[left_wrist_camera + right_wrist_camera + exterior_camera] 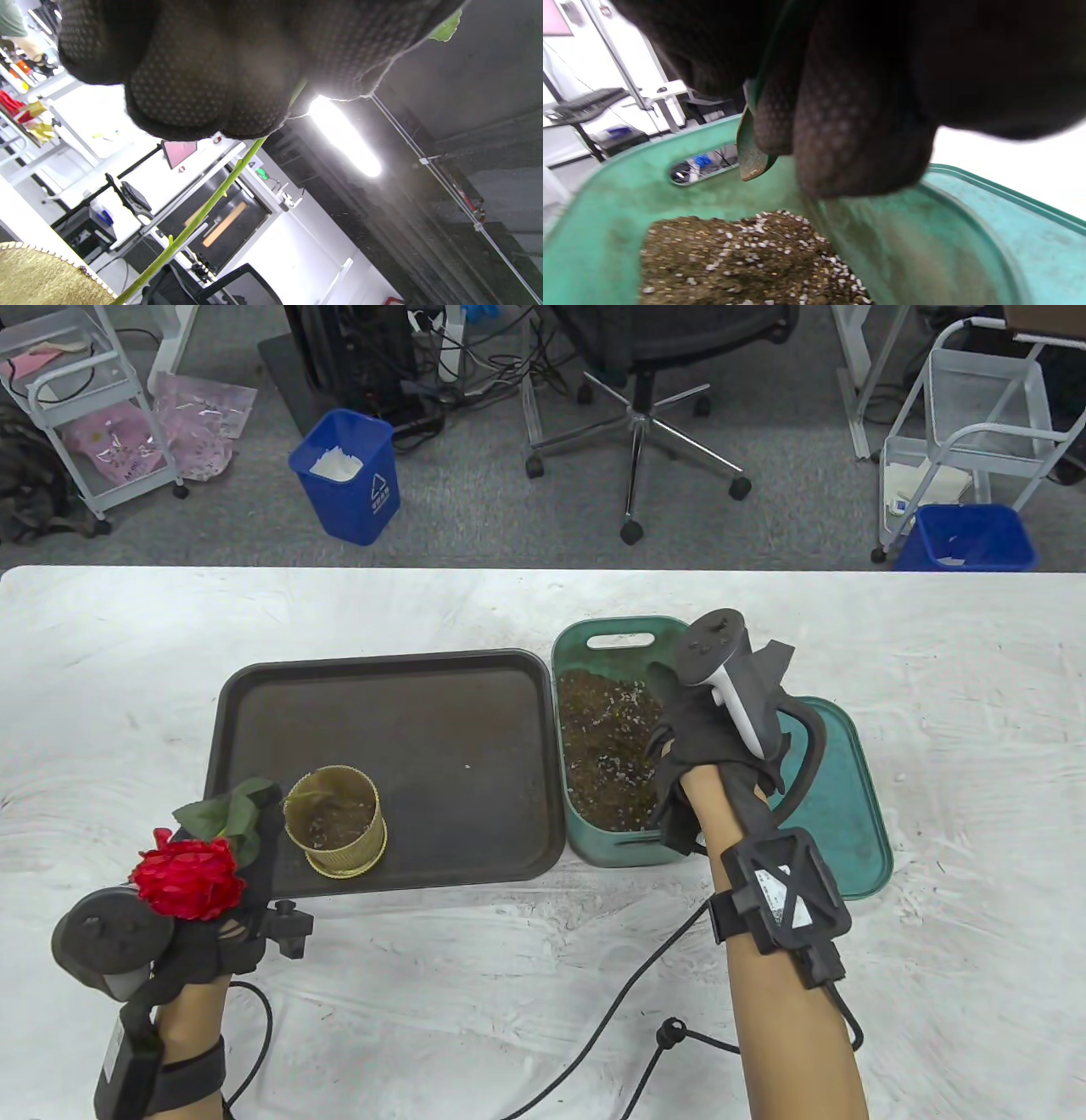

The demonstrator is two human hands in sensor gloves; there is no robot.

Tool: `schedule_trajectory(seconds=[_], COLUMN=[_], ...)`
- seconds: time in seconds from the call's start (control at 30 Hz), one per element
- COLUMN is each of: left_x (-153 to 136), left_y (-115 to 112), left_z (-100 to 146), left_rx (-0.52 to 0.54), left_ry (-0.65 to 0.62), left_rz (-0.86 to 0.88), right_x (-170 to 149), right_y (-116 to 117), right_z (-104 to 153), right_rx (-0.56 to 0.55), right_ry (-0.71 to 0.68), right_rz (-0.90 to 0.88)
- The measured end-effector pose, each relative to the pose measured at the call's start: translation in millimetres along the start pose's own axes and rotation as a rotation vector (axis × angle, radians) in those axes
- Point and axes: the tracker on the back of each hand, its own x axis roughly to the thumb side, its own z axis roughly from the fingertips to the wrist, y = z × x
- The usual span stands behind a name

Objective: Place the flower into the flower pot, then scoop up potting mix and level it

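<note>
Left hand (199, 937): set at the table's 8 o'clock edge, just off the near left corner of the tray. Fingers (203, 84) are curled tight round the green stem of the flower (188, 878), as seen in the left wrist view; nothing else is held. The red bloom is carried above the hand, the leaves toward 1 o'clock, and the stem is slanted on toward the flower pot, its tip hidden at the rim.

Flower pot (335, 821): gold, upright, placed in the near left corner of the tray, just beside the left hand. Some dark mix is seen inside.

Tray (424, 712): dark brown, flat on the table at centre, its right edge just beside the green tub.

Green tub (624, 848): stood at 3 o'clock of the tray, filled with potting mix (607, 746) flecked with white.

Right hand (721, 729): held over the tub's right side. Fingers (848, 140) are closed round a green scoop (751, 152), whose soiled tip is seen above the mix, not touching it.

Green lid (840, 814): laid flat at 3 o'clock of the tub, partly covered by the right hand.
</note>
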Motion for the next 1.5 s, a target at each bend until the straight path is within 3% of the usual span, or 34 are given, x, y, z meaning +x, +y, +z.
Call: schedule_trajectory(seconds=[0.27, 0.47, 0.7, 1.03, 1.5], left_x=[-1, -1, -1, -1, -1], left_y=[3, 5, 4, 5, 3], left_z=[-1, -1, -2, -1, -1], left_rx=[0.011, 0.014, 0.009, 0.012, 0.003], left_ry=[0.008, 0.009, 0.003, 0.005, 0.005], left_rz=[-0.011, -0.017, -0.020, -0.021, -0.004], right_x=[7, 21, 21, 15, -1], right_y=[26, 44, 55, 66, 72], right_z=[-31, -39, -45, -49, -45], right_rx=[0.136, 0.158, 0.241, 0.509, 0.583], right_ry=[0.072, 0.068, 0.062, -0.026, -0.021], right_rz=[0.100, 0.206, 0.163, -0.109, -0.406])
